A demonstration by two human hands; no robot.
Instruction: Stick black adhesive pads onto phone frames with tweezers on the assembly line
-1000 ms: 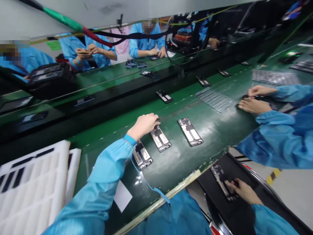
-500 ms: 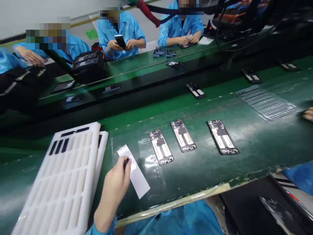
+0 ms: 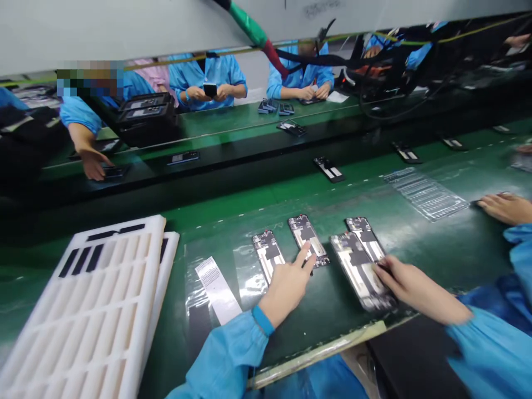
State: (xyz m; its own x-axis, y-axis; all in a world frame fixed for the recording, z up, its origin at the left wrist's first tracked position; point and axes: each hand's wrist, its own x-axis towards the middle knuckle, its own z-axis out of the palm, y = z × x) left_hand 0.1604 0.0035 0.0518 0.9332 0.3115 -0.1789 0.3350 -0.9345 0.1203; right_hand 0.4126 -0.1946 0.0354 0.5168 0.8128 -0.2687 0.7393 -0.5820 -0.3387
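**Left hand [image 3: 286, 288] and right hand [image 3: 415, 282] on the phone frames**

Green bench mat [image 3: 440, 260] carries four open phone frames. The near frame [image 3: 357, 274] lies tilted over the far frame [image 3: 362, 231], with the right hand's fingers [image 3: 381, 267] together at its long edge. A pinch cannot be confirmed: the thumb is hidden and the hand is blurred. The left hand's index and middle fingers [image 3: 307, 255] are spread, their tips on the lower end of the middle frame [image 3: 305, 233]; no pinch. The end frame [image 3: 266, 252] sits on a clear plastic sheet [image 3: 195, 293], beside a white strip [image 3: 216, 289].

Handling note: edge contact suits these frames best, with light fingertip pressure and bare circuit parts left untouched. Overlap calls for care, since frames can scrape.

Nearby: white foam tray [image 3: 103, 310], clear moulded tray [image 3: 424, 194], a co-worker's hand [image 3: 505, 208].
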